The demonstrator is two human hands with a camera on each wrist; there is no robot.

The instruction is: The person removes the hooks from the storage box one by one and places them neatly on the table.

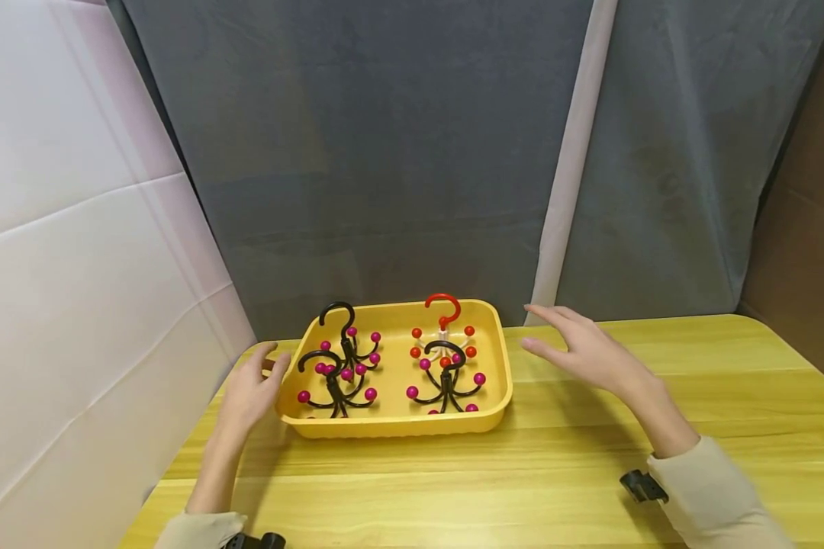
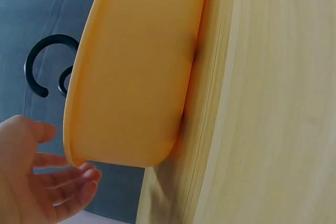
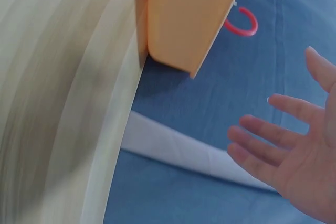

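A yellow plastic tray (image 1: 398, 428) sits on the table in the head view, holding multi-arm hook hangers with ball tips. Two black hangers with magenta balls stand on its left side, a rear one (image 1: 348, 348) and a front one (image 1: 334, 387). On the right, a white hanger with a red hook and red balls (image 1: 442, 334) stands behind another black hanger (image 1: 446, 381). My left hand (image 1: 250, 389) is at the tray's left end, fingers loosely bent by the rim; contact is unclear. My right hand (image 1: 590, 351) hovers right of the tray, fingers extended, holding nothing.
The wood-grain table (image 1: 535, 488) extends in front of the tray and to its right. A grey curtain (image 1: 384, 152) with a pale strip (image 1: 570, 168) hangs behind. White panelling (image 1: 96, 267) borders the left, a brown panel (image 1: 806, 221) the right.
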